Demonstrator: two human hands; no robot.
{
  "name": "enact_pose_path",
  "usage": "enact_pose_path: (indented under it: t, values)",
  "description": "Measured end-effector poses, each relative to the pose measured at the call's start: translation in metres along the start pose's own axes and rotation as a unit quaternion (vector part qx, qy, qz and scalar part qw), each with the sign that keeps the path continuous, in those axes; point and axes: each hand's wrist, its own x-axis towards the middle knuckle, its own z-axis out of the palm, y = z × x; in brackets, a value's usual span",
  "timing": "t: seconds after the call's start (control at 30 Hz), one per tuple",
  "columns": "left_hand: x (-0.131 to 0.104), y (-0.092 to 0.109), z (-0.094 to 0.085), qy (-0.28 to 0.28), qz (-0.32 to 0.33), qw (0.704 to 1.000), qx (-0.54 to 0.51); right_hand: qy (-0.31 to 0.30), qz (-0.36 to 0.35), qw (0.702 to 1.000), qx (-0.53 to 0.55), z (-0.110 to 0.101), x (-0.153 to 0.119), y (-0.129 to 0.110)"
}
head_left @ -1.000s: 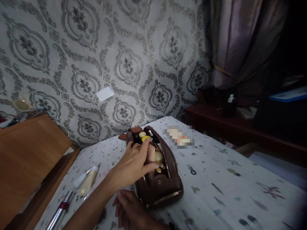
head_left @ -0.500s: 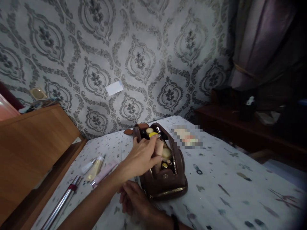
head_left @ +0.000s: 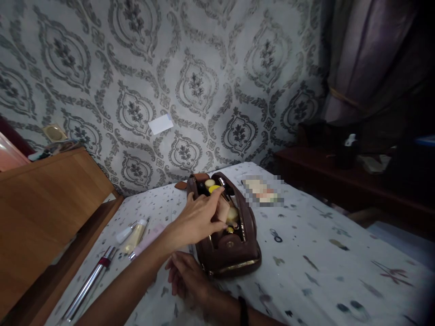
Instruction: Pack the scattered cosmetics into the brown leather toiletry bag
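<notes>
My left hand (head_left: 200, 217) reaches over the side of an unzipped brown leather bag (head_left: 227, 258). Its thumb and fingers close around a beige, block-shaped item (head_left: 222, 210) inside; the exact kind cannot be made out. Around it in the bag lie a yellow round lid (head_left: 214, 188), a pale round cap (head_left: 210, 183), a cream-coloured round item (head_left: 233, 214) and a small gold-coloured piece (head_left: 230, 230). My right hand (head_left: 186, 274) rests on the sheet by the bag's near left corner, fingers loosely bent and apart, with nothing visible in them. A dark band circles that wrist.
Left of the bag lie a yellowish tube (head_left: 136, 236), a pink tube (head_left: 149, 240), a white tube (head_left: 125, 233) and a long silver stick (head_left: 88, 285). A blurred-out flat item (head_left: 261, 190) lies to the right. A wooden board (head_left: 50, 199) borders the left side.
The view has shifted slightly. My left hand stays in the bag around the beige item, which has moved only a little. My right hand keeps its place.
</notes>
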Motion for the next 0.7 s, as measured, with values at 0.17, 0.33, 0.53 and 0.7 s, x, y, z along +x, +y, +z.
enact_pose_path:
  t: [0.17, 0.33, 0.53, 0.7]
  values:
    - [0.000, 0.000, -0.005, 0.002, -0.020, 1.000, -0.020, -0.009, -0.002, 1.000, -0.013, -0.001, 0.000, -0.002]
    - [-0.009, -0.006, -0.008, 0.062, 0.015, 0.995, -0.078, -0.005, -0.014, 1.000, -0.023, -0.003, -0.003, -0.005]
    - [-0.047, -0.036, 0.004, 0.258, 0.009, 0.956, -0.139, -0.017, -0.005, 1.000, -0.023, -0.003, -0.006, -0.011]
    - [-0.096, -0.118, 0.030, 0.300, -0.139, 0.937, -0.110, -0.025, -0.005, 0.999, -0.023, -0.002, -0.007, -0.013]
